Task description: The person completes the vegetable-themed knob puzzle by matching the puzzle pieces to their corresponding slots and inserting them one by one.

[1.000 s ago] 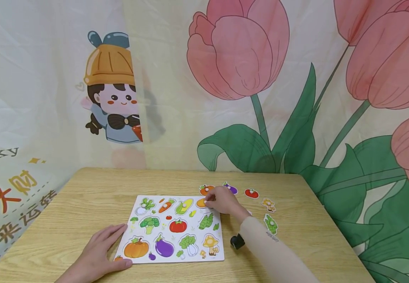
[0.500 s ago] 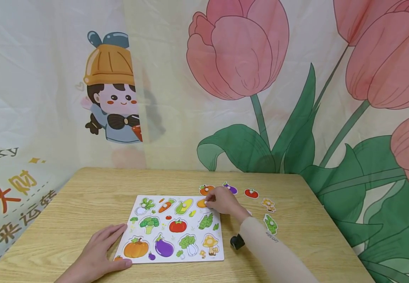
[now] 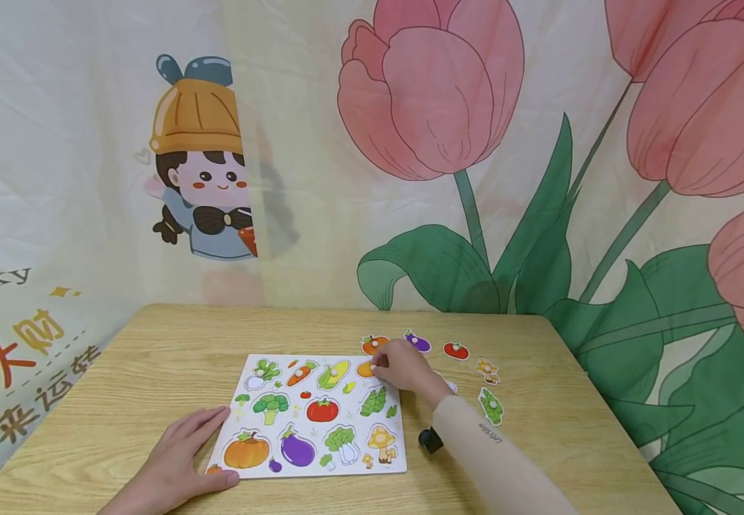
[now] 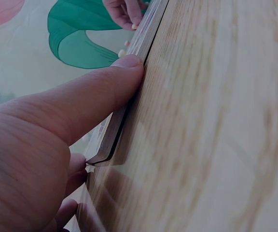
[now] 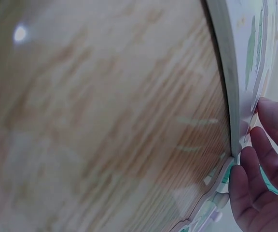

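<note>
The right hand (image 3: pixel 404 366), thumb and fingers nearly together, pinches the orange knobbed puzzle piece (image 3: pixel 365 370), which shows left of the fingertips at the flat white vegetable board's (image 3: pixel 353 415) far right corner; the left hand (image 3: pixel 179 454) is farther.

Glossy wood-grain table (image 3: pixel 121 400), seemingly wooden board (image 3: pixel 301 472).

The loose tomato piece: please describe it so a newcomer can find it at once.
On the table, find the white board and, at its far right, the right hand. Beyond that hand, the tomato piece lies between the eggplant piece and mushroom piece; unlike both, it is red.
</note>
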A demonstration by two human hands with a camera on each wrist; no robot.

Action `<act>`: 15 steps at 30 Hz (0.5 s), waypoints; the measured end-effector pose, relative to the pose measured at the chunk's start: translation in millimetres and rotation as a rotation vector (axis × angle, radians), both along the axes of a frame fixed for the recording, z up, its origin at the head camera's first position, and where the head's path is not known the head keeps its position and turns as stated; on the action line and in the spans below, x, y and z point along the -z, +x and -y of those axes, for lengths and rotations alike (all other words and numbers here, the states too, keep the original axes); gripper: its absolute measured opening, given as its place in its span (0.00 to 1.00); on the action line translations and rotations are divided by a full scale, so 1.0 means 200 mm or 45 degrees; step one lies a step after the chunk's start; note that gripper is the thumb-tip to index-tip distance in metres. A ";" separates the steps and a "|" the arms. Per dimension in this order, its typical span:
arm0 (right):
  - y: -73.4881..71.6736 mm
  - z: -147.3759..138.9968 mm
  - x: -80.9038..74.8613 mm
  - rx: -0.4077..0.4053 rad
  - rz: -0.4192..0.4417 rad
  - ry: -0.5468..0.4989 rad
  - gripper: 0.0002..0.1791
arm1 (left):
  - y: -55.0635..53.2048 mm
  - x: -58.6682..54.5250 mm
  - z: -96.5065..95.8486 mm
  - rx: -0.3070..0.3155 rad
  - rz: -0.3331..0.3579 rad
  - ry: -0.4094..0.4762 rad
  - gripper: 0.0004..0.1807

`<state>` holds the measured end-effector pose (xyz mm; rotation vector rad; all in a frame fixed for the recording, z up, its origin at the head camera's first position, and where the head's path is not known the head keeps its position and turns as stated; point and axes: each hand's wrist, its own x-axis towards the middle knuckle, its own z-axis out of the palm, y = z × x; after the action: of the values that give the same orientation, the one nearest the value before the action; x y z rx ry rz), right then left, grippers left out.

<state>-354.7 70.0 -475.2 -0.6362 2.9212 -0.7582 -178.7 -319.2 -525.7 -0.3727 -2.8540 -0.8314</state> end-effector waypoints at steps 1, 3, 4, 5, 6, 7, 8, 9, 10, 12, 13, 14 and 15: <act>0.00 0.00 0.00 0.004 -0.001 0.005 0.03 | 0.00 0.00 0.00 0.000 0.001 0.000 0.58; 0.00 0.01 0.00 0.018 0.007 0.014 0.03 | 0.00 0.00 0.00 -0.002 0.003 -0.003 0.58; 0.00 0.01 0.00 0.024 0.008 0.019 0.03 | 0.00 0.00 0.00 -0.003 0.004 -0.005 0.58; 0.00 0.01 0.01 0.030 0.008 0.024 0.03 | 0.00 0.00 0.00 -0.005 0.004 -0.006 0.58; 0.00 0.01 0.01 0.034 0.007 0.029 0.03 | 0.00 -0.01 0.00 -0.005 0.005 -0.009 0.58; 0.00 0.01 0.01 0.035 0.004 0.030 0.02 | 0.00 -0.01 0.00 -0.006 0.006 -0.010 0.58; 0.00 0.01 0.01 0.036 0.003 0.029 0.02 | 0.00 -0.01 0.00 -0.005 0.001 -0.013 0.58; 0.01 0.01 0.01 0.033 -0.003 0.025 0.02 | 0.00 -0.01 0.00 -0.007 0.002 -0.013 0.58; 0.01 0.01 0.01 0.029 -0.008 0.021 0.02 | 0.00 -0.01 0.00 -0.008 0.003 -0.012 0.58; 0.01 0.01 0.01 0.018 -0.018 0.006 0.02 | 0.00 -0.01 0.00 -0.008 0.003 -0.008 0.57; 0.02 0.00 0.01 0.011 -0.020 -0.001 0.03 | 0.00 -0.01 0.00 -0.007 0.001 -0.005 0.58; 0.02 0.00 0.01 0.006 -0.021 -0.005 0.03 | 0.00 -0.01 0.00 -0.007 -0.001 -0.003 0.57; 0.02 -0.01 0.01 -0.001 -0.023 -0.008 0.05 | 0.00 -0.01 0.00 -0.009 0.002 0.001 0.58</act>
<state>-350.5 71.0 -476.4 -0.6481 2.9356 -0.7663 -178.8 -318.3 -523.5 -0.3621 -2.8545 -0.8320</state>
